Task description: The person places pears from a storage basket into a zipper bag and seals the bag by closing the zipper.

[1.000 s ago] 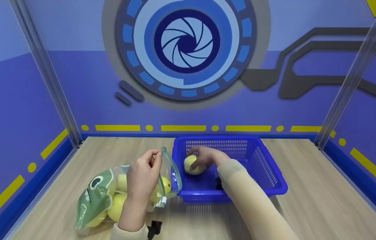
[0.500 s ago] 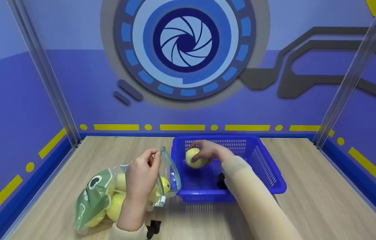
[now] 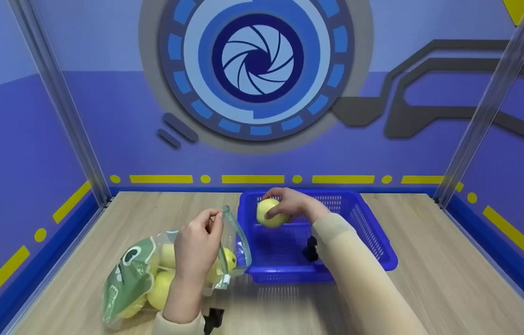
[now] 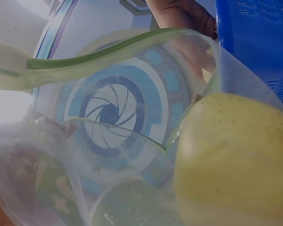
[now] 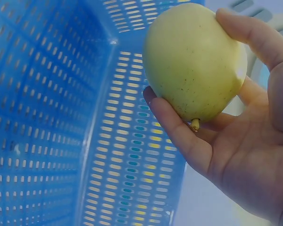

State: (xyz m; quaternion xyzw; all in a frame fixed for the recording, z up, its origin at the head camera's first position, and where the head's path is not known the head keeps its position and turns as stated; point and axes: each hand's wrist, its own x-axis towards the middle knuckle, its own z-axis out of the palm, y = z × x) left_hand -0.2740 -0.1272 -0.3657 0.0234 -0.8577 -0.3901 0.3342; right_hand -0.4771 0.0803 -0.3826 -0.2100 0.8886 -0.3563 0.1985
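In the head view, my left hand pinches the upper edge of a zip bag with a green cartoon face. The bag lies on its side, its mouth towards the basket, and several yellow-green mangoes show through it. Close up in the left wrist view, a speckled mango sits near the bag's green zip strip. My right hand grips another mango inside the blue basket's outline, above its floor. In the right wrist view, thumb and fingers wrap that mango, its stem pointing down.
The blue perforated basket stands at the back of the wooden table, right beside the bag's mouth. Decorated blue panels enclose the table at the back and sides.
My right hand has raised the mango from low in the basket towards its back edge. My left hand keeps its pinch on the bag, nearly still.
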